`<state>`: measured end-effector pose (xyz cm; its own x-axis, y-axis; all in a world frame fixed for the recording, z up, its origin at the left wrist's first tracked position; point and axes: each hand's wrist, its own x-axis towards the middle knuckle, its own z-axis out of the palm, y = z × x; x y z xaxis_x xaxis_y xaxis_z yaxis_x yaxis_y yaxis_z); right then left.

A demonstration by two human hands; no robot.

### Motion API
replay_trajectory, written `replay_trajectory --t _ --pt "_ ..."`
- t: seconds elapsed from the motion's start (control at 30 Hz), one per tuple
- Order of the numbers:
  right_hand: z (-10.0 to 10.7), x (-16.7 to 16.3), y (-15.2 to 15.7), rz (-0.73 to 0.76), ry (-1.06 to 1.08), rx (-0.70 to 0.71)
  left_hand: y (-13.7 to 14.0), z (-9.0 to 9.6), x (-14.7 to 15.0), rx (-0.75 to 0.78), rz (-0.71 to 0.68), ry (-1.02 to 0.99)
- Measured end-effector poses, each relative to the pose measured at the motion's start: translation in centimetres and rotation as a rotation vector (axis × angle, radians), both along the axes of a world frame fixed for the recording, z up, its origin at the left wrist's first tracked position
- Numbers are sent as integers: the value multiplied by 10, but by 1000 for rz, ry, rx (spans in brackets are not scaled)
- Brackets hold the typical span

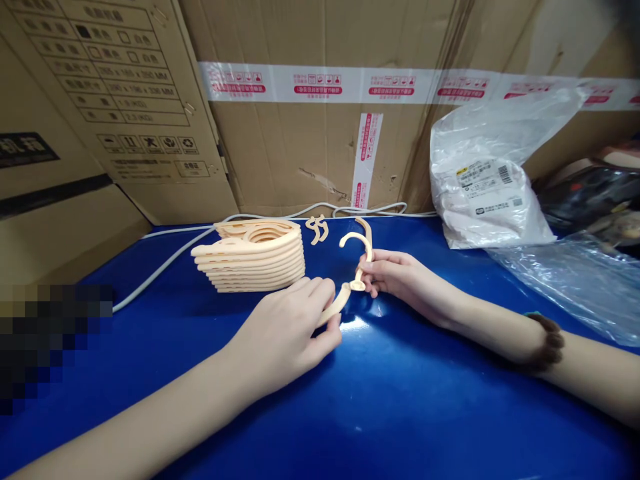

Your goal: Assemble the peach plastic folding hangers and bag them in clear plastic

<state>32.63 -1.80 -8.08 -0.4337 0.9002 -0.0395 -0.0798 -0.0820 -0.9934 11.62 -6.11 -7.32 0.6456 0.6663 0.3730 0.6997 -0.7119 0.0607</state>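
A cream plastic folding clothes hanger [338, 305] is held between my two hands above the blue table. My left hand [285, 327] is closed round its left arm, close to the central joint. The fingers of my right hand [407, 280] pinch it just below the curved hook, which points up and to the left. Another arm of the hanger rises behind the hook. To the left, just beyond my left hand, lies a neat stack of matching cream hangers [250, 263]. A few small curved cream pieces [317, 230] rest beside the stack, towards the back.
Cardboard boxes [290, 147] form a wall behind the blue table [380, 413]. A white cable [175, 260] runs along its back and left side. At the back right stands a white plastic parcel bag [487, 193], with clear plastic film [565, 280] in front.
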Motion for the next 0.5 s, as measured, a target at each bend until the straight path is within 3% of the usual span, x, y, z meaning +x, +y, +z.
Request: replay_trajectory --t 0.17,0.5 --pt "-1 5 2 -7 85 -57 -2 -3 -2 -36 0 -78" --pt "-2 6 2 -13 115 -83 0 -8 -3 -78 5 102"
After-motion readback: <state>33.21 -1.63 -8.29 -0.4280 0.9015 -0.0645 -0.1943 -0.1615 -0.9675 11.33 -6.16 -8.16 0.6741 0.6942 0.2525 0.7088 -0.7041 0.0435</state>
